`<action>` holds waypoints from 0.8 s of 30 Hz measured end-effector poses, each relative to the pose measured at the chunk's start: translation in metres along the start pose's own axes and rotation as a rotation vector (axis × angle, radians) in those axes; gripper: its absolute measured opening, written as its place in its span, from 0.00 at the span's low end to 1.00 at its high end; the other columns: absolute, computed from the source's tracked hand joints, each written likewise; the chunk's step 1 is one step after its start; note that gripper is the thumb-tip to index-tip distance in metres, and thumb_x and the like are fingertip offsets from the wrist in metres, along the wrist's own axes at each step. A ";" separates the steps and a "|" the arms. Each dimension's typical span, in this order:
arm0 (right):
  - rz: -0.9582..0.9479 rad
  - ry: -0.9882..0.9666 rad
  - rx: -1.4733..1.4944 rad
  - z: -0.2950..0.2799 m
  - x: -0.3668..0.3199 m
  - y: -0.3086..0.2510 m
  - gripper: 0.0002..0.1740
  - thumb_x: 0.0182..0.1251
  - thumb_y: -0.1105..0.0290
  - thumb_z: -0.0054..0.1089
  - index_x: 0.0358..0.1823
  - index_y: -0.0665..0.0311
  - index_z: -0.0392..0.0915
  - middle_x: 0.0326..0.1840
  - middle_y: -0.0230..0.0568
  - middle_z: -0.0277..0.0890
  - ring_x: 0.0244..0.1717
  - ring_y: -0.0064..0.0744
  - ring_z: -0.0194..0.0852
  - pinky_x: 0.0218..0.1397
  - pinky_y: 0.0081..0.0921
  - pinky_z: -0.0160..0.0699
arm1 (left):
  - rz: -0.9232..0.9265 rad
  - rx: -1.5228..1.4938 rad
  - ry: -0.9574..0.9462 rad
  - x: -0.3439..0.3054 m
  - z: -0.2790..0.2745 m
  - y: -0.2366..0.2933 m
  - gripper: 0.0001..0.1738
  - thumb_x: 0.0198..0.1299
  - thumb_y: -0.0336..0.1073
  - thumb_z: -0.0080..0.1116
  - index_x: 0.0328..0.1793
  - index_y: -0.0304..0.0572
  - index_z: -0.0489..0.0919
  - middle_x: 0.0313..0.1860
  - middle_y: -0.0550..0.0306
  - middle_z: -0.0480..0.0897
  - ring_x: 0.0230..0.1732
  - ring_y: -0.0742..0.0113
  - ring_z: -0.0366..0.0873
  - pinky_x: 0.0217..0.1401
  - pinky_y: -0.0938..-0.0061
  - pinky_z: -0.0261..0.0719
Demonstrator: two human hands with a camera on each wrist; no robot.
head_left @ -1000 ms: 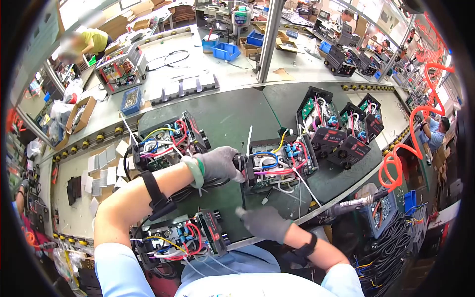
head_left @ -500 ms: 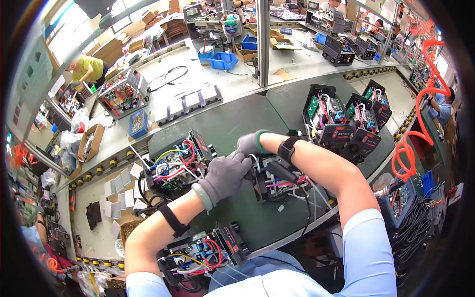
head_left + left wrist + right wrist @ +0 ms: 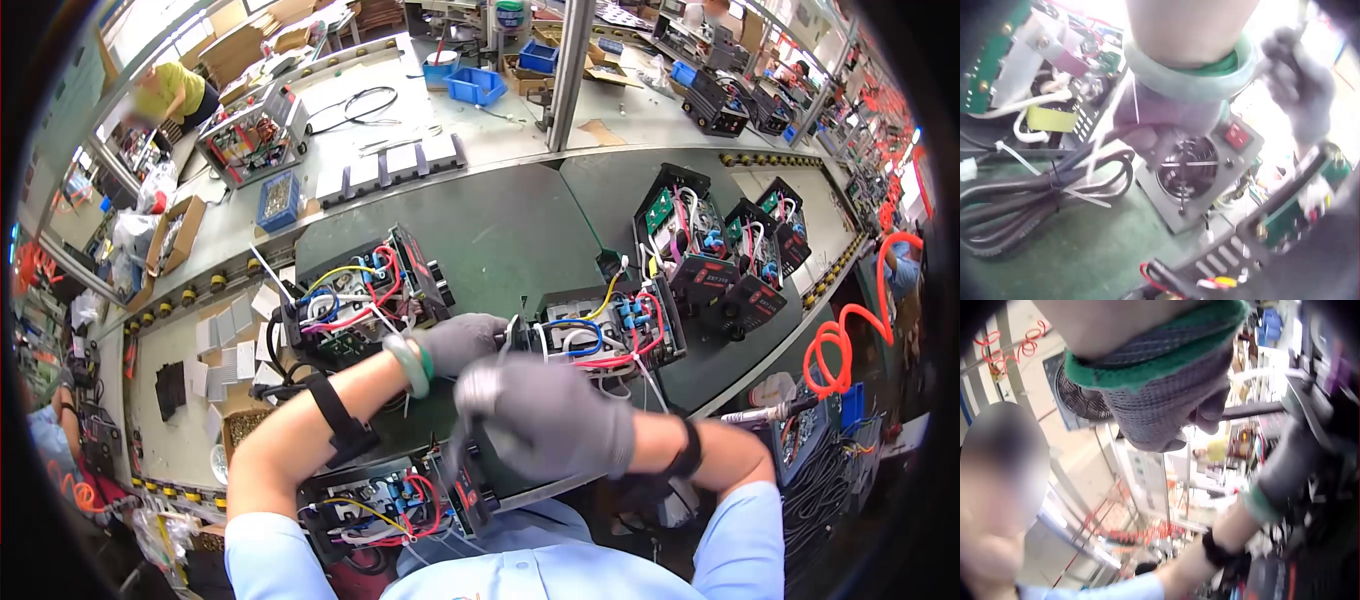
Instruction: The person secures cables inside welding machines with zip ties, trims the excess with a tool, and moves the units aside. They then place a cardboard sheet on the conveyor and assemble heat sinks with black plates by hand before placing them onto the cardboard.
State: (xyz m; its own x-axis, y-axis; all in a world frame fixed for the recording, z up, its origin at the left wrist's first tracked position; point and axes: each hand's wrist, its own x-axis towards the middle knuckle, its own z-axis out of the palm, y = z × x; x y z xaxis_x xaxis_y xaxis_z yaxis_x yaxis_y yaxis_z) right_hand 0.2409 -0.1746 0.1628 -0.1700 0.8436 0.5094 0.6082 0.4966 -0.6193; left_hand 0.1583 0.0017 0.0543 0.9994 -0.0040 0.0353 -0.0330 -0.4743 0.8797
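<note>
My gloved left hand (image 3: 462, 342) grips the end panel (image 3: 516, 335) of an open electronics unit (image 3: 590, 318) on the green mat. In the left wrist view this grey panel (image 3: 1238, 156) has a fan (image 3: 1188, 169) and a red switch (image 3: 1237, 134); the fingers are blurred over its edge, beside a black power cord (image 3: 1004, 215). Nearer the body, my right hand (image 3: 550, 415) is blurred by motion. The right wrist view shows its fingers curled round a thin dark cord-like piece (image 3: 1254, 411) that extends towards the unit.
Another open unit (image 3: 360, 290) stands to the left and one (image 3: 400, 510) at the front edge. Several units (image 3: 690, 225) stand at the right. A red coiled hose (image 3: 850, 320) hangs at far right. Blue bins (image 3: 477, 87) sit across the line.
Both hands were together at the unit's end half a second ago. My right hand has since moved back towards the body; my left hand remains by the panel.
</note>
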 end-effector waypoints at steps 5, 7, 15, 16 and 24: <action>0.010 -0.306 -0.330 0.071 -0.114 0.052 0.15 0.49 0.70 0.59 0.42 0.54 0.82 0.49 0.31 0.77 0.44 0.37 0.74 0.37 0.32 0.81 | -0.594 -0.230 -0.368 0.013 -0.029 0.067 0.19 0.53 0.31 0.65 0.53 0.41 0.81 0.28 0.61 0.81 0.28 0.78 0.75 0.30 0.78 0.74; 0.009 -0.426 -0.420 0.072 -0.114 0.060 0.14 0.51 0.69 0.59 0.41 0.54 0.82 0.49 0.29 0.76 0.46 0.37 0.73 0.39 0.32 0.81 | -0.671 -0.097 -0.318 0.021 -0.029 0.080 0.20 0.49 0.39 0.69 0.47 0.40 0.82 0.27 0.60 0.80 0.29 0.71 0.76 0.34 0.73 0.76; 0.210 0.019 -0.082 -0.040 0.023 0.053 0.10 0.60 0.70 0.55 0.40 0.60 0.82 0.33 0.42 0.81 0.31 0.36 0.81 0.35 0.33 0.80 | -0.297 0.468 0.116 0.001 -0.003 0.079 0.10 0.50 0.37 0.60 0.37 0.40 0.79 0.33 0.41 0.83 0.40 0.40 0.81 0.42 0.57 0.79; 0.428 0.073 0.019 -0.050 0.053 0.064 0.11 0.60 0.69 0.57 0.43 0.63 0.82 0.34 0.42 0.82 0.32 0.34 0.81 0.40 0.32 0.80 | -0.252 0.518 0.188 0.002 0.002 0.070 0.13 0.49 0.35 0.60 0.41 0.41 0.77 0.34 0.44 0.82 0.41 0.43 0.81 0.43 0.56 0.80; 0.724 -1.033 0.187 0.021 0.069 0.231 0.11 0.60 0.63 0.60 0.37 0.60 0.85 0.34 0.39 0.84 0.35 0.34 0.80 0.41 0.33 0.78 | 0.098 0.988 0.344 0.003 0.004 0.053 0.14 0.48 0.35 0.61 0.41 0.45 0.72 0.37 0.54 0.78 0.37 0.55 0.82 0.36 0.61 0.80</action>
State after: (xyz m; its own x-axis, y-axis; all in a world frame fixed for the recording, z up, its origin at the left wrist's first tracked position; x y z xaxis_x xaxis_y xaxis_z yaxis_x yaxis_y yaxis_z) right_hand 0.3540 0.0026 0.0421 -0.4194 0.6572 -0.6263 0.7104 -0.1920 -0.6771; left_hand 0.1596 -0.0270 0.0988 0.9301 0.0957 0.3547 0.0666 -0.9934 0.0933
